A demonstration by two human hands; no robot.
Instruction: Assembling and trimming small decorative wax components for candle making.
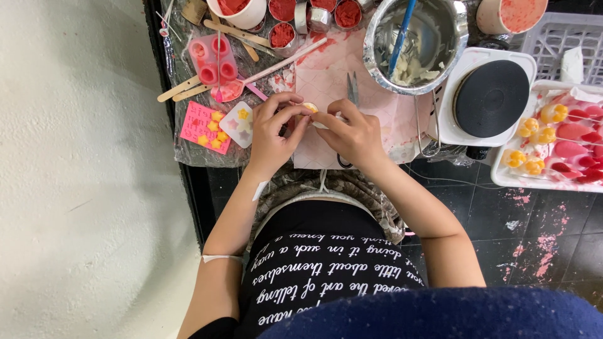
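My left hand and my right hand meet over a pale pink sheet on the worktop. Together their fingertips pinch a small yellow wax piece. A thin white strip sticks out between the hands toward the right hand. Small scissors lie on the sheet just behind my right hand, and part of a dark loop shows below it.
A steel pot with pale wax and a blue stirrer stands behind. A hot plate sits to its right, then a white tray of red and yellow shapes. Red wax cups, a pink mould, wooden sticks and star pieces lie left.
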